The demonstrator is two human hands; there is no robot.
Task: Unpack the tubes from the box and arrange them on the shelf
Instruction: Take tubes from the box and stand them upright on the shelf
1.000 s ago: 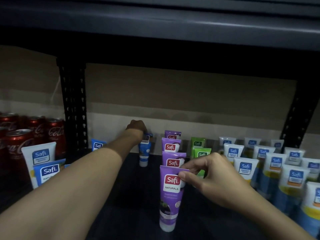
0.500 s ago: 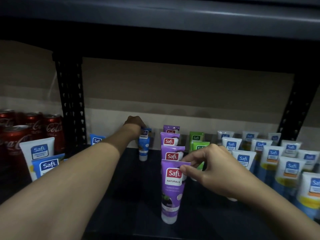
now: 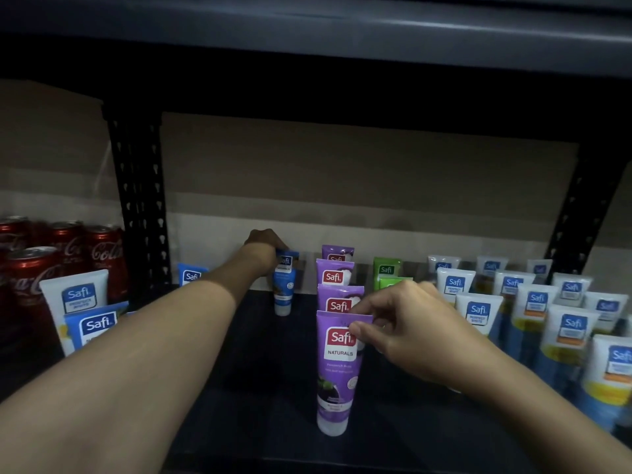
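Note:
On the dark shelf (image 3: pixel 260 378) a row of purple Safi tubes runs front to back. My right hand (image 3: pixel 403 333) pinches the top edge of the front purple tube (image 3: pixel 337 374), which stands upright on its cap. Far back near the wall, my left hand (image 3: pixel 265 246) grips the top of a blue tube (image 3: pixel 285 285) that stands on the shelf. Green tubes (image 3: pixel 386 271) stand behind my right hand, partly hidden. The box is not in view.
Several white-and-blue Safi tubes (image 3: pixel 533 309) fill the right side in rows. Red cola cans (image 3: pixel 65 254) and more Safi tubes (image 3: pixel 80 302) sit left of a black perforated upright (image 3: pixel 140 206). Another upright (image 3: pixel 581 213) stands at the right; an upper shelf hangs overhead.
The blue tube under my left hand has shifted slightly back toward the wall. My right hand stays pinched on the front purple tube, which looks a little more upright.

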